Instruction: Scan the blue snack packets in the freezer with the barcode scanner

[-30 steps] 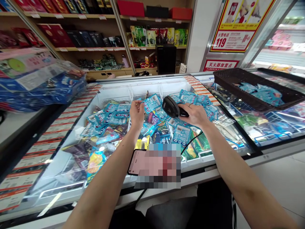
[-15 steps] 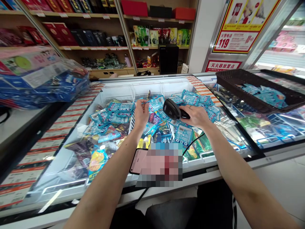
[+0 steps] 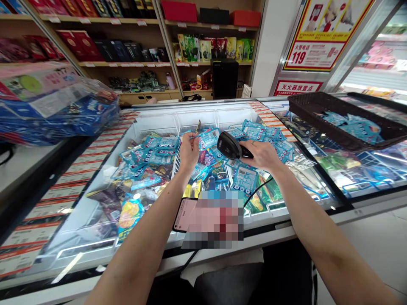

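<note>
My right hand (image 3: 262,154) is wrapped round a black barcode scanner (image 3: 229,145), whose head points left. A cable (image 3: 258,189) runs down from the right hand's side toward the freezer's front edge. With its fingertips, my left hand (image 3: 190,150) pinches the edge of a light-blue packet (image 3: 209,138), its printed side up, just left of the scanner. Similar blue packets (image 3: 160,150) lie in piles on both sides of my hands. Below them a phone (image 3: 182,215) rests on the freezer's front part, its right portion blurred out by a mosaic.
The chest freezer (image 3: 149,120) holds mixed ice-cream packets and white wire dividers. A brown basket (image 3: 346,127) with blue packets stands at the right. Plastic-wrapped boxes (image 3: 54,101) sit at the left. Price labels (image 3: 74,180) line the glass; stocked shelves (image 3: 127,63) rise behind.
Almost nothing differs. Both hands, the scanner and the packet stay in nearly the same place.
</note>
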Demonstrator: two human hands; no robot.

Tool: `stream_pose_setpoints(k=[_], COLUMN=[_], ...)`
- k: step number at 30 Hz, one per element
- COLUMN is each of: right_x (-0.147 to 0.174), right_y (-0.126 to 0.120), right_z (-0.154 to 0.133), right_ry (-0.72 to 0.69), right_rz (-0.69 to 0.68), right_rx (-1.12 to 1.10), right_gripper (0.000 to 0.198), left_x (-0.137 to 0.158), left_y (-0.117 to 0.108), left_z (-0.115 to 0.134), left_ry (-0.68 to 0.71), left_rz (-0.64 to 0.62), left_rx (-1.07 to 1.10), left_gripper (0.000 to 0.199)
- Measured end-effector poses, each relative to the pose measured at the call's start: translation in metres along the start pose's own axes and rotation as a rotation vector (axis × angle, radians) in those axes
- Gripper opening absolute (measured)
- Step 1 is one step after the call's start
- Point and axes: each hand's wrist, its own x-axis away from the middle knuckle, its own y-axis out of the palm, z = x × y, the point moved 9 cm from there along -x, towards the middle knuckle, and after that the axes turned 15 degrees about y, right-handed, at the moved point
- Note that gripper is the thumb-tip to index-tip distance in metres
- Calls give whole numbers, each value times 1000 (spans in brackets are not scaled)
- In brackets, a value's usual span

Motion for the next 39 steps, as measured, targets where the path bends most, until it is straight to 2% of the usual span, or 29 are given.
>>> stream_pose_setpoints(k=[12,24,28,32,35,39], right_x=[1,2,2,2,2,3], right_y=[4,1,1,0,-3,-6], right_z=[0,0,1,3,3,3], right_ry=[-2,-12,-23,-11,-13,-22], right_rz=[-10,4,23,40,63,92], right_rx=[-18,-22,-19,-10,-5,-3], right_gripper=[42,42,43,43,43,42], left_x=[1,1,3,-1,-5,-7], left_y=[1,-4,-23,-54,-79,-100], left_z=[-1,-2,-1,11,14,2], left_ry=[-7,-28,-53,2,-1,-123], left_rz=[-10,63,185,245,242,136], left_rx=[4,58,24,-109,-304,-558], left_gripper=[44,33,34,32,29,27])
